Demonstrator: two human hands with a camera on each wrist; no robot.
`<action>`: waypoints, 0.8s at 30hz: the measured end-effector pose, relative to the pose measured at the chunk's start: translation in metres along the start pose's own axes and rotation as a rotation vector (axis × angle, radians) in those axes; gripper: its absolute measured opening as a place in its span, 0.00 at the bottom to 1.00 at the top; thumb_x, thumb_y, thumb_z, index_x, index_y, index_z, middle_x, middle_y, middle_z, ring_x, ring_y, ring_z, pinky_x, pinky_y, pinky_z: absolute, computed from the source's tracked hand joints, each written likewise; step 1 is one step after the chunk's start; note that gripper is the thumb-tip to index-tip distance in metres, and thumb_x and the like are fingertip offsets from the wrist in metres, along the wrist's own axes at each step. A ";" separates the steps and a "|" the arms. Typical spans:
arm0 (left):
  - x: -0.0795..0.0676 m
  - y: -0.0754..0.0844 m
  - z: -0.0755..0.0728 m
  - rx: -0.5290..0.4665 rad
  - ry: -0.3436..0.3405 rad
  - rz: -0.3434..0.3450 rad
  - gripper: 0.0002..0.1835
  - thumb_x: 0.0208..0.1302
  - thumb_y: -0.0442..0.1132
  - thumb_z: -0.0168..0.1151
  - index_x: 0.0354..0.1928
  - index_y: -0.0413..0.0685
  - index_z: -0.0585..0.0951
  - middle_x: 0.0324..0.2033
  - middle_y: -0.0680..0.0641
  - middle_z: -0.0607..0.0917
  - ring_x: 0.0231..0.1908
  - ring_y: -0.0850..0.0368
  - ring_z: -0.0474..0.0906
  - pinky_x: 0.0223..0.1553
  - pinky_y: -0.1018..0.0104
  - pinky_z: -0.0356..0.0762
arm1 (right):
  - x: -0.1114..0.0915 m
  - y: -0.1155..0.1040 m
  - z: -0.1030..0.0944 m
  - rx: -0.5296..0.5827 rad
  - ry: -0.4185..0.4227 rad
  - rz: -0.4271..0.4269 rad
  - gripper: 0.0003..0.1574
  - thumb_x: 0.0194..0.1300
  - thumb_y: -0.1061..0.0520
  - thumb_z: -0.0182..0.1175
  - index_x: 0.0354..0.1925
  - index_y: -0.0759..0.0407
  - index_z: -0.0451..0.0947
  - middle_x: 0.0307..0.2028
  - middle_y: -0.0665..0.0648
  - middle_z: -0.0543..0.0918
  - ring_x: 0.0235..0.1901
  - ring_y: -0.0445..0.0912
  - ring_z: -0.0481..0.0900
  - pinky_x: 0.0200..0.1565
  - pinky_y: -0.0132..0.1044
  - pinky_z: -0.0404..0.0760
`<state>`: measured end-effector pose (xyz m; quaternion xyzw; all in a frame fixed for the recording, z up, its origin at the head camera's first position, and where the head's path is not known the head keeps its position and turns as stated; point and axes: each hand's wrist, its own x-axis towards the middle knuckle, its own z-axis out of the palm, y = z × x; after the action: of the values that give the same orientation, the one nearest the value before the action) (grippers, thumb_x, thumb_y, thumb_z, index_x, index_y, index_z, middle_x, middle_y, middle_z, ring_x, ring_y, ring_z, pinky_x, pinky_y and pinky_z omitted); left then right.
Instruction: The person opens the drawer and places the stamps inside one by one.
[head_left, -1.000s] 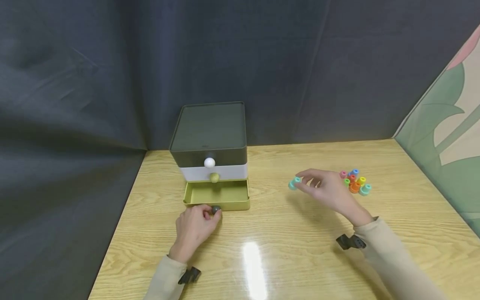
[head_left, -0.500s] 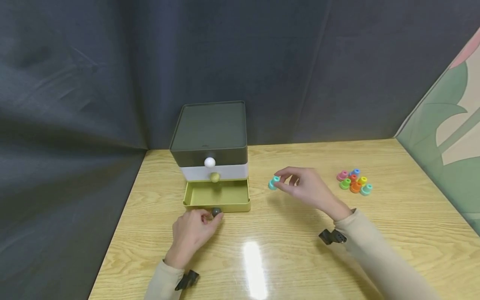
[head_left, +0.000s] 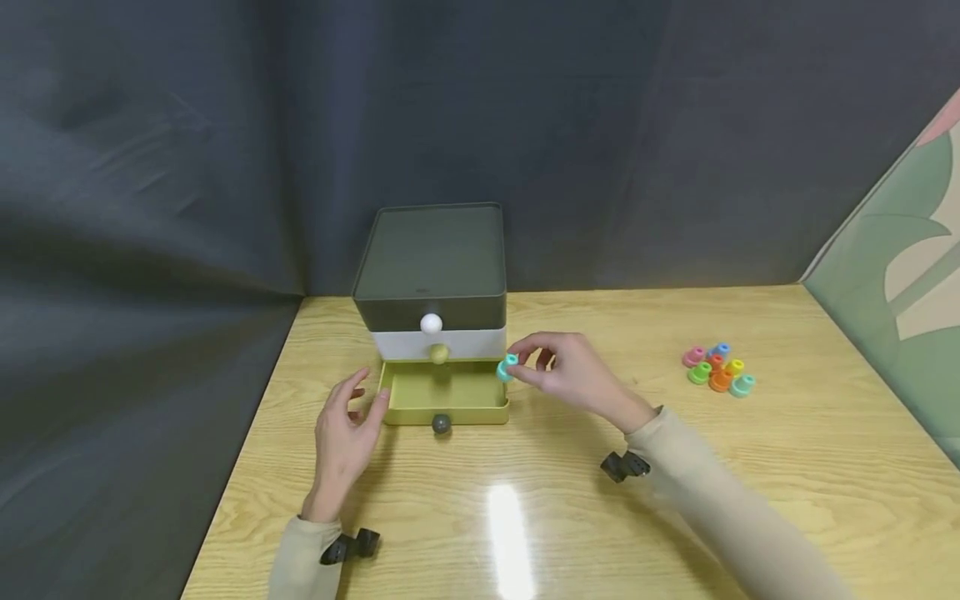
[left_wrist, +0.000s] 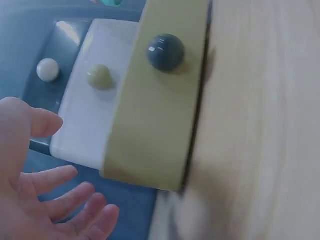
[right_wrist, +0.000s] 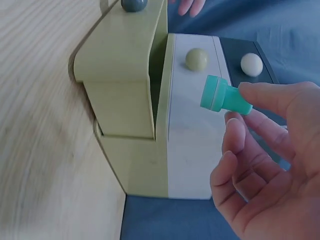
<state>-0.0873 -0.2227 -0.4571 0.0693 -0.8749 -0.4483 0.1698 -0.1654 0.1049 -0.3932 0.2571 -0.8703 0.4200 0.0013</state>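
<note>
Between thumb and fingers my right hand [head_left: 573,372] pinches a small teal peg [right_wrist: 225,95] with a wide base and narrower stem. It hovers at the right edge of the pulled-out olive drawer [head_left: 446,414], the lowest of a small three-drawer cabinet [head_left: 442,250]. Inside, the drawer's visible floor is bare. My left hand [head_left: 345,437] is at the drawer's left front corner, fingers spread and holding nothing. In the left wrist view, that hand's fingers [left_wrist: 65,197] are apart from the drawer front. The drawer's dark round knob [head_left: 442,424] is free.
Several coloured pegs [head_left: 717,369] stand in a cluster on the wooden table [head_left: 600,517] at the right. Above the olive drawer, the white drawer [head_left: 405,344] and the dark top drawer [head_left: 382,314] are shut. A dark curtain [head_left: 570,142] hangs behind.
My right hand has carried the teal peg leftward from near the cluster to the drawer. My left hand has let go of the dark knob and moved left, its fingers opening.
</note>
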 end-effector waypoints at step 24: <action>0.003 -0.022 0.017 -0.034 -0.182 -0.111 0.31 0.81 0.42 0.58 0.81 0.44 0.67 0.72 0.34 0.77 0.62 0.40 0.83 0.63 0.46 0.82 | 0.031 -0.007 0.069 0.273 -0.085 0.136 0.14 0.66 0.61 0.74 0.50 0.63 0.89 0.51 0.60 0.89 0.44 0.46 0.90 0.47 0.33 0.88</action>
<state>-0.0964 -0.2236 -0.4830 0.0739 -0.8738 -0.4762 0.0656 -0.1750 0.0373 -0.4260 0.2128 -0.8199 0.5222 -0.0989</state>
